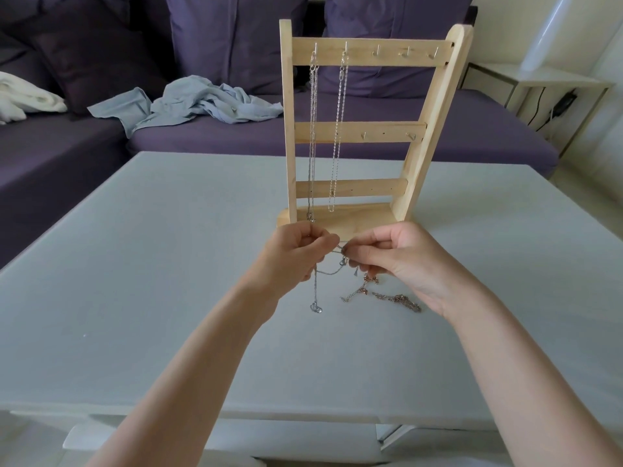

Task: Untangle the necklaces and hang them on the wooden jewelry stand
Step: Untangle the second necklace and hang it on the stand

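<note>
Stand (357, 133) pale unfinished wood, metal hooks; silver chain (315, 288) shiny metal; table (135, 264) matt, smooth.

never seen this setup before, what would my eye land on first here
First the wooden stand, upright at the table's far side, with two silver chains hanging from its top-left hooks. Right in front of its base, the left hand and right hand pinch a thin silver necklace between them, its pendant dangling. A gold chain lies tangled on the table under the right hand.
</note>
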